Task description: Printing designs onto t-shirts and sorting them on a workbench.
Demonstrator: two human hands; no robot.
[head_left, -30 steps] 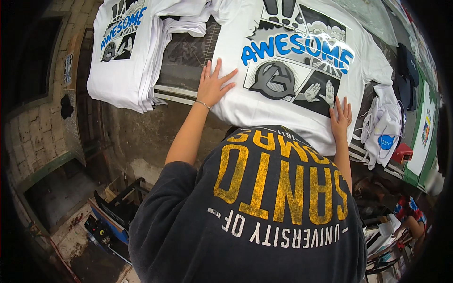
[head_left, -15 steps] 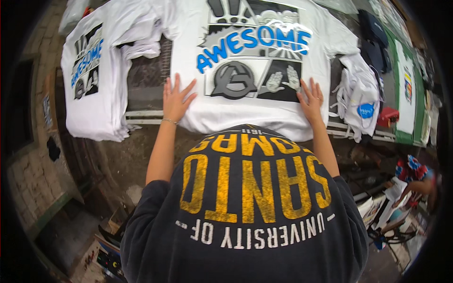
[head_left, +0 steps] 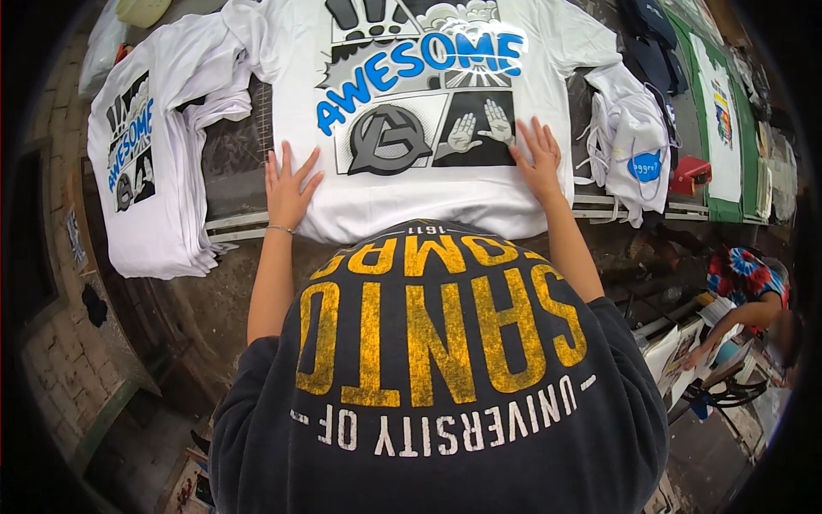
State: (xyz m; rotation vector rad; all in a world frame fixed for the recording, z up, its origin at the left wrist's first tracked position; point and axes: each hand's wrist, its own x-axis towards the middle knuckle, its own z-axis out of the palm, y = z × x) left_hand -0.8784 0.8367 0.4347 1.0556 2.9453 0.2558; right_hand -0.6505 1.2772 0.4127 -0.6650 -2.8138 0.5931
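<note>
A white T-shirt [head_left: 488, 201] with a comic-style print in black, grey and blue lies spread out in front of me. My left hand [head_left: 289, 188] rests with fingers spread on its left edge, beside the print. On the other side, my right hand [head_left: 539, 163] lies flat on the cloth near the print's lower right corner, fingers stretched. Neither hand grips anything. The shirt's lower hem bulges toward my body, and its top runs out of view.
A stack of white printed T-shirts [head_left: 158, 218] hangs over the table edge at left. To the right are a white drawstring bag [head_left: 629, 141], a red box [head_left: 689, 174], dark folded cloth [head_left: 648, 56] and a green board [head_left: 726, 210]. A person in a tie-dye shirt [head_left: 745, 274] is at lower right.
The view has shifted, so the table appears slightly further left. My hands remain spread on the T-shirt, the right one slightly higher beside the print. The person at right shows more, an arm reaching out.
</note>
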